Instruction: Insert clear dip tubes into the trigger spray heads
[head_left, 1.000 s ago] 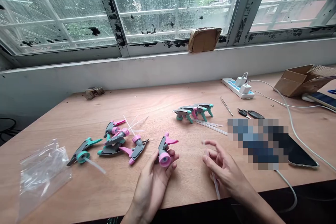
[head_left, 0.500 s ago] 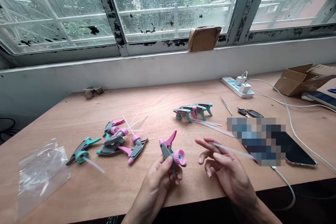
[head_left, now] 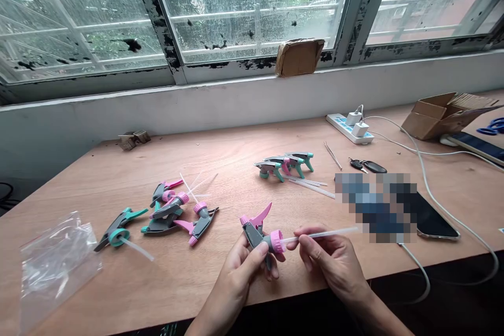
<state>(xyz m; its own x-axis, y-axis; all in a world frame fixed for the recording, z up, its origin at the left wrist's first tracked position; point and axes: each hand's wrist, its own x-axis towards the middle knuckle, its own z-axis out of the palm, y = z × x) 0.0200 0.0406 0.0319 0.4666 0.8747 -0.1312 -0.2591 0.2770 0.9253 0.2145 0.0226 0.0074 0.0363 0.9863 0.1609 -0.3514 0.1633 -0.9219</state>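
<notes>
My left fingers point(head_left: 255, 258) grip pink sprayer point(head_left: 254, 233), right fingers point(head_left: 311, 247) tube point(head_left: 331, 233) at collar point(head_left: 277, 241), seating unclear; tubed sprayers point(head_left: 202, 219) leftward, loose tubes point(head_left: 313, 188) beyond.

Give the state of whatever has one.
Left grip: closed on held sprayer
Right grip: pinching clear tube
Held sprayer: collar toward clear tube
Clear tube: tip at collar, insertion unclear
Leftmost sprayer: tube fitted
Power strip: two adapters plugged in
Cardboard box: open
Phone: visible screen dark
</notes>
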